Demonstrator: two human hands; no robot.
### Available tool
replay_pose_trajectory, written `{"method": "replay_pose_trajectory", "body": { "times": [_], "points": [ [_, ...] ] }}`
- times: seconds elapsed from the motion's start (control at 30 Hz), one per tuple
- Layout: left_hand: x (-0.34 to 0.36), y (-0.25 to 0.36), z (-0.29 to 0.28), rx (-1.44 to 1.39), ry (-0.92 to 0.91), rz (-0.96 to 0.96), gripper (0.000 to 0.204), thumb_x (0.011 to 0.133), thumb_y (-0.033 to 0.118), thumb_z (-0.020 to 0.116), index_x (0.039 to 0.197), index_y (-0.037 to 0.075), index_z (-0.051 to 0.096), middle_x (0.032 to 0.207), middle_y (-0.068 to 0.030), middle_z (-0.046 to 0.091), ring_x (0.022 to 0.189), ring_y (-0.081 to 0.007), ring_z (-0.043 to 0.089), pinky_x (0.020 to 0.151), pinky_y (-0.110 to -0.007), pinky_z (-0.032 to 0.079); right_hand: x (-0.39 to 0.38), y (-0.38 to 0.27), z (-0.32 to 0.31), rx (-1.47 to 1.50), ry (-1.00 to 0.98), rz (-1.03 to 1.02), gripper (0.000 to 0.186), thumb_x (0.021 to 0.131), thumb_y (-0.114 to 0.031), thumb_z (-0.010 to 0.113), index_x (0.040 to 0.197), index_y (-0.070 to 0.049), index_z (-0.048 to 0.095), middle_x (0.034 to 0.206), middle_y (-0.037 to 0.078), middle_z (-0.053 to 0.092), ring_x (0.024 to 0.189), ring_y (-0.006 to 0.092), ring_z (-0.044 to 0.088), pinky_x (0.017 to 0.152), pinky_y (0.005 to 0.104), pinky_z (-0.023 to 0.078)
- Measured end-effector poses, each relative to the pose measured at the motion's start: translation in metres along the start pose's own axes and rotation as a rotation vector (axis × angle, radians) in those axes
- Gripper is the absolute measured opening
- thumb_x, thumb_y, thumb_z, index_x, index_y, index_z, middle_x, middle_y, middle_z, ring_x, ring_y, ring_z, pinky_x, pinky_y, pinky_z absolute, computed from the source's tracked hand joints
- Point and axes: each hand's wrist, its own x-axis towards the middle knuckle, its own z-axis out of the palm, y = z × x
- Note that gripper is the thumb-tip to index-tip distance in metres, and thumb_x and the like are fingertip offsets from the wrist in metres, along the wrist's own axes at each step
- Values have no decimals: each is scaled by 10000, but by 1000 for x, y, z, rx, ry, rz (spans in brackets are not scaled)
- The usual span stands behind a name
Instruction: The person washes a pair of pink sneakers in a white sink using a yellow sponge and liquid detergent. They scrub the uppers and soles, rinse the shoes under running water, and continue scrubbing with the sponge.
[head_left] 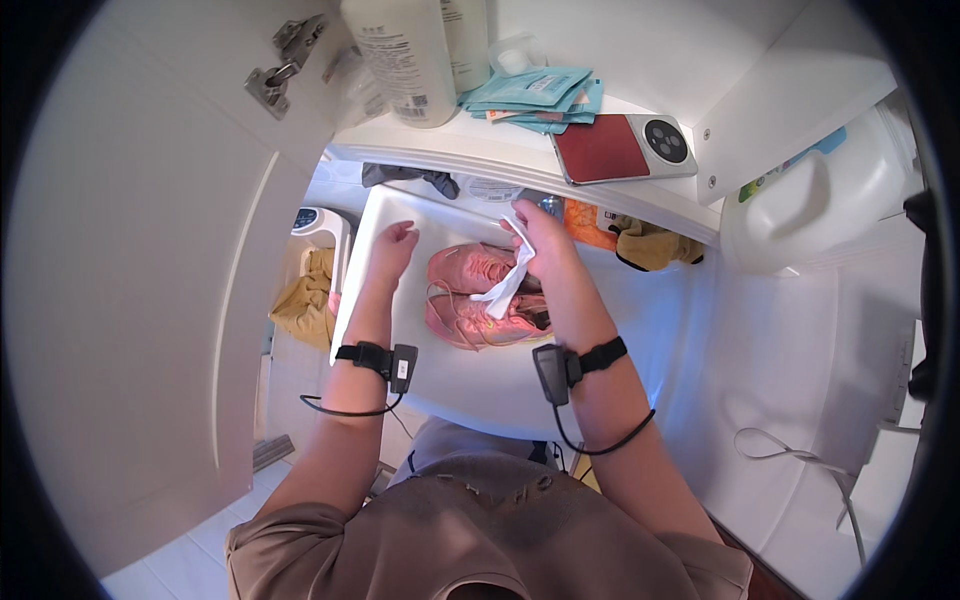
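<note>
While I stand looking on, a person in a brown T-shirt point(480, 540) leans over a white basin point(420, 378) with both bare forearms reaching in. A pair of pink lace-up sneakers point(470, 318) lies side by side in the middle of the basin, between the two arms, with a loose shoelace point(436, 287) looping out at their left. The right hand point(536, 238) is closed around the upper end of a thin white strip point(506, 290), perhaps tissue or cloth, whose lower end hangs across the sneakers. The left hand point(397, 250) hovers near the basin's left side, loosely open and holding nothing I can see.

As I judge it, a hard tug might tear the strip if its lower end is caught, though I cannot tell whether it is attached. The loose shoelace could hook a finger. Above, a red and silver smartphone point(605, 150) lies at the front edge of a white shelf point(372, 140); a knock from a rising hand could tip it into the basin. A black cable point(600, 450) looping from the right wrist strap point(600, 354) might snag on the rim
</note>
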Motion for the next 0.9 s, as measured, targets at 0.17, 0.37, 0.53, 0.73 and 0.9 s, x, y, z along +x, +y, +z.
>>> {"method": "replay_pose_trajectory", "body": {
  "times": [0.17,0.37,0.53,0.73,0.9],
  "points": [
    [-54,-32,12,52,-22,-50,359,928,196,650,1231,5,637,992,-44,676,851,-132,609,773,-277,496,0,-29,-17,72,-187,10,203,950,-264,616,1048,-90,583,1031,148,690,521,94,490,453,225,378],
    [-101,-47,42,148,-84,-80,352,878,183,667,1181,3,656,1025,-104,705,909,-224,675,806,-333,539,9,-13,-73,61,-318,-148,248,961,-246,605,1126,-61,600,1034,141,662,685,126,538,636,293,475],
    [-129,-35,77,520,114,193,337,814,225,702,1120,87,705,1065,-153,694,1035,-365,629,936,-434,498,-1,33,-155,51,-132,-298,289,897,-116,602,1164,-9,579,1058,136,639,960,257,629,874,391,513],
    [-132,-3,133,605,44,520,306,811,174,702,1109,107,704,1241,-146,578,1218,-420,465,1037,-495,430,-16,63,-196,255,79,-164,250,906,-89,575,1143,-13,553,1152,154,617,1093,297,620,967,410,507],
    [-108,14,175,907,28,333,411,824,324,737,1121,43,692,1393,-204,442,1299,-467,410,1016,-487,467,-42,67,-189,125,219,-121,393,962,-115,557,1325,-112,405,1369,136,508,1199,339,572,975,615,461]
  ]
}}
